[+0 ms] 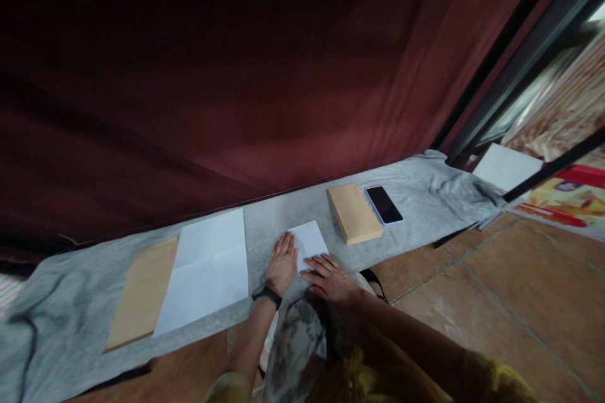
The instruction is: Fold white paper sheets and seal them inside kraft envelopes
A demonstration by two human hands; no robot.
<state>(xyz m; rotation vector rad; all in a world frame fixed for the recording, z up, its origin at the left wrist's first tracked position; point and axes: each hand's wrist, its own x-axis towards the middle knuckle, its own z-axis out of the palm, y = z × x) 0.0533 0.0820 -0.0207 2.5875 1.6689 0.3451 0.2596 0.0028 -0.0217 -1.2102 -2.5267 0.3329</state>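
Observation:
A small folded white paper (309, 240) lies on a grey cloth (265, 217) spread on the floor. My left hand (282, 262) rests flat on the cloth with its fingers stretched out, touching the paper's left edge. My right hand (331, 278) lies flat with its fingers on the paper's near edge. Neither hand grips anything. A black band sits on my left wrist.
A larger creased white sheet (210, 267) partly covers a brown envelope (144, 289) at the left. A stack of brown envelopes (353, 212) and a black phone (384, 204) lie to the right. A dark red curtain hangs behind. Tiled floor extends right, with another white sheet (507, 167).

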